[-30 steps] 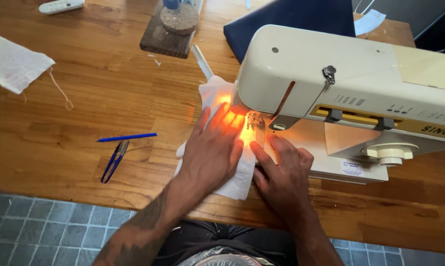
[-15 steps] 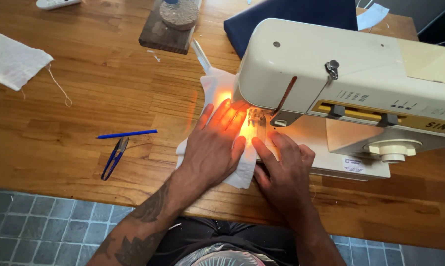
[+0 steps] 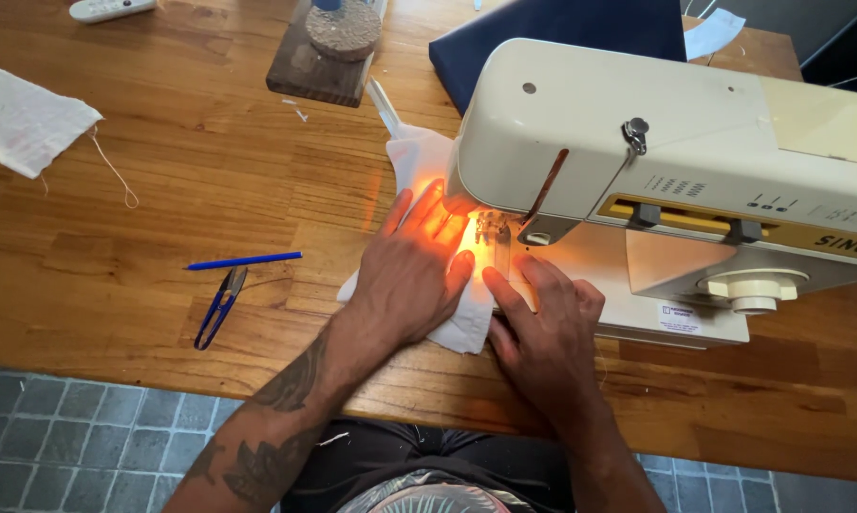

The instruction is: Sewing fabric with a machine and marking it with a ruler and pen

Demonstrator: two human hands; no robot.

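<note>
Both hands — left hand point(image 3: 404, 280), right hand point(image 3: 542, 318) — press flat, fingers spread, on white cloth point(image 3: 461, 328) under the sewing machine point(image 3: 675, 142).

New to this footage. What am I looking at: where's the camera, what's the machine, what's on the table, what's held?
One camera, worn on the person's head, looks down at a wooden table. The cream machine is a sewing machine with its lamp lit. Both bare hands lie flat on a white cloth beside the needle: left hand, right hand. Neither grips anything. To the left lie blue thread snips, a blue pen and a spare fabric scrap. A dark blue cloth lies behind the machine.
</note>
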